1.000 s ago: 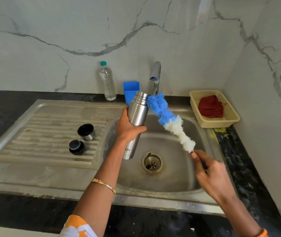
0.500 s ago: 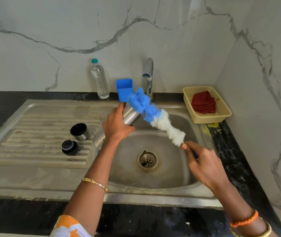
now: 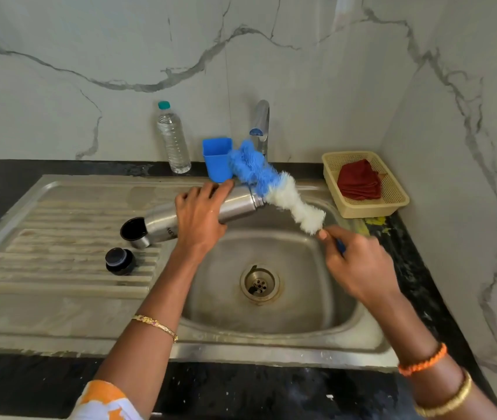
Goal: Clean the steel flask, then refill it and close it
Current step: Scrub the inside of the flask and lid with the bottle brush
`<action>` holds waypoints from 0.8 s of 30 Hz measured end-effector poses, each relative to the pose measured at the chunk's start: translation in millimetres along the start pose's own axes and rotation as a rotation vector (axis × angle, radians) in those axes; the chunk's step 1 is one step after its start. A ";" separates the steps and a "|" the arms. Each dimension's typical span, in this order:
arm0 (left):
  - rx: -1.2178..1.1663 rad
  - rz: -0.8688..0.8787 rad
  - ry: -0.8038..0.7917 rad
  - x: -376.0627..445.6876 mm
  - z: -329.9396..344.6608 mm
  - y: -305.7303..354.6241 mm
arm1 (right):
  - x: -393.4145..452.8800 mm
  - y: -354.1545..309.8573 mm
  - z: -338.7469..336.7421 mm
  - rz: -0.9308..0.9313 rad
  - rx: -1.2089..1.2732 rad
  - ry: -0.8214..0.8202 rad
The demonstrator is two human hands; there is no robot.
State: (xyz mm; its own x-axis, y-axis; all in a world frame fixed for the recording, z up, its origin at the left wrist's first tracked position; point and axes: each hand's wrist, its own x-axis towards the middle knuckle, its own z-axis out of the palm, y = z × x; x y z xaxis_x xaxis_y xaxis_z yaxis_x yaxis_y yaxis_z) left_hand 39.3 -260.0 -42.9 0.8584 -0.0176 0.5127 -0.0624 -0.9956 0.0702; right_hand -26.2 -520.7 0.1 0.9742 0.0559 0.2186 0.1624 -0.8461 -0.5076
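Note:
My left hand (image 3: 200,218) grips the steel flask (image 3: 236,204) round its middle and holds it almost level over the left rim of the sink, mouth pointing right. My right hand (image 3: 357,262) holds the handle of a bottle brush (image 3: 274,186) with a blue tip and white lower bristles. The brush lies across the flask's mouth, outside it. The flask's steel cup lid (image 3: 135,231) and black stopper (image 3: 119,261) sit on the ribbed drainboard (image 3: 59,237).
The sink basin (image 3: 310,298) with its drain (image 3: 260,284) lies below my hands. A tap (image 3: 261,125), a blue cup (image 3: 217,159) and a plastic water bottle (image 3: 174,137) stand at the back. A beige basket (image 3: 392,204) holding a red cloth (image 3: 359,180) sits right.
My left hand has tipped the flask from upright to nearly level, base toward the drainboard. The brush has followed, staying at the flask's mouth.

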 end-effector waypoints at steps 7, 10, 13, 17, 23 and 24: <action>-0.553 0.009 -0.115 1.4 -10.3 -2.0 | 66.3 20.4 -21.1 0.020 0.326 -0.280; -0.978 -0.185 -0.223 -0.6 -21.1 0.3 | 56.2 20.9 -11.5 0.009 0.569 -0.335; -1.089 -0.299 -0.249 -0.4 -26.9 4.3 | 31.8 33.1 18.3 0.046 0.749 -0.283; -1.175 -0.384 -0.298 -0.5 -30.6 4.9 | -0.4 37.6 40.0 0.085 0.853 -0.281; -1.196 -0.286 -0.576 -7.8 -29.2 15.6 | 40.5 17.8 10.3 -0.016 0.658 -0.307; -1.231 -0.318 -0.547 -7.8 -28.3 16.3 | 39.9 19.3 9.2 -0.024 0.649 -0.303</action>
State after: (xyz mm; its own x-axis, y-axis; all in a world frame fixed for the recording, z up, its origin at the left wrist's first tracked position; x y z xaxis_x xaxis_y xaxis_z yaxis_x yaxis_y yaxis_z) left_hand 17.2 -273.5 -21.5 0.9911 -0.1256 -0.0450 0.0127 -0.2470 0.9689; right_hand 17.2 -529.9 -8.7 0.9546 0.2948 0.0421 0.1525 -0.3625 -0.9194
